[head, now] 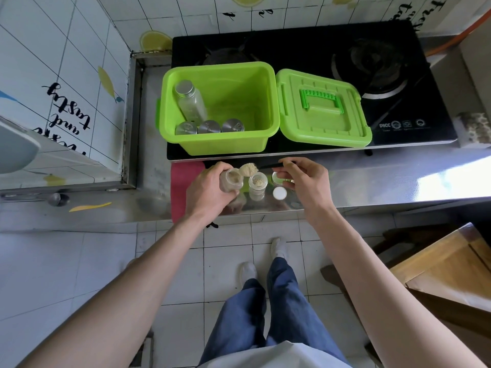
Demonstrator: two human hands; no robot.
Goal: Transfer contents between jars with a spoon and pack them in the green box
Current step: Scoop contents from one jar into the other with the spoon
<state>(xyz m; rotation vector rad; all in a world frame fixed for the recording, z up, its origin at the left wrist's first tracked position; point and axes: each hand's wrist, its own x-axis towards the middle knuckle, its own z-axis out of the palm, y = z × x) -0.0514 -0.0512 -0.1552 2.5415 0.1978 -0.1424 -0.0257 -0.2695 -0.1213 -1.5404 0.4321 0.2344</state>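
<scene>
Working right at the front lip of the stainless steel counter [372, 179]: left hand [210, 192] has fingers wrapped around a small clear glass jar of beige powder [231, 181], tilted toward the right. Right hand [305, 181] fingers pinched together on the black spoon handle [273, 164]; heaped spoon bowl [248, 170] sits between the held jar's mouth and a second open glass jar [257, 185] standing just right of the left fingers. White round lid [279, 193] and another small open container [277, 177] lie under the right fingers, so little room there. Red cloth [183, 181] left of the left hand. Beyond the fingertips, open green plastic box [220, 107] on the black glass hob [372, 75], holding a clear bottle [190, 102] and three metal-capped jars [210, 126]; right half of the box is free. Green lid [322, 108] leans beside it.
</scene>
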